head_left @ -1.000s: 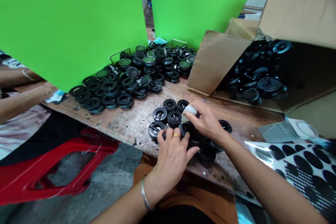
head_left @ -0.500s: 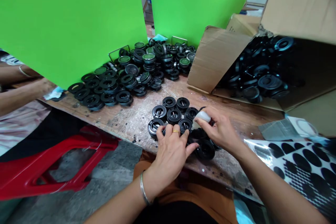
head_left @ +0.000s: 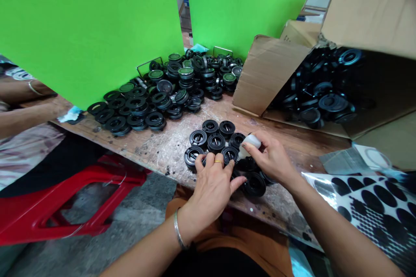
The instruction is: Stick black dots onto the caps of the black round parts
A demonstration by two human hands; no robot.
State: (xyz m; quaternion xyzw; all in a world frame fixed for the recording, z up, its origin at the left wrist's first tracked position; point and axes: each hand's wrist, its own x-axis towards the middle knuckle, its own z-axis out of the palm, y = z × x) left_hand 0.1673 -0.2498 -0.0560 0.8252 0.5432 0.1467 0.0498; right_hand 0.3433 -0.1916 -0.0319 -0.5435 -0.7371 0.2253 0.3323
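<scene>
My right hand is closed around a small white plastic bottle, tilted with its lower end down among black round parts. Its tip is hidden. With fingers spread, my left hand rests on the near parts of this cluster. Each part is a black ring-shaped disc, several with a thin bright bar across the middle, such as the black disc at the centre. Another black disc, with a deep dark middle, lies between my left thumb and right wrist.
Stacked black discs cover the back left of the wooden table. An open cardboard box of similar parts lies at right, beside a sheet of black round stickers. Another person's arm is at left, above a red stool.
The view has shifted slightly. My right hand and the bottle have moved only a little, and my left hand stays on the same discs.
</scene>
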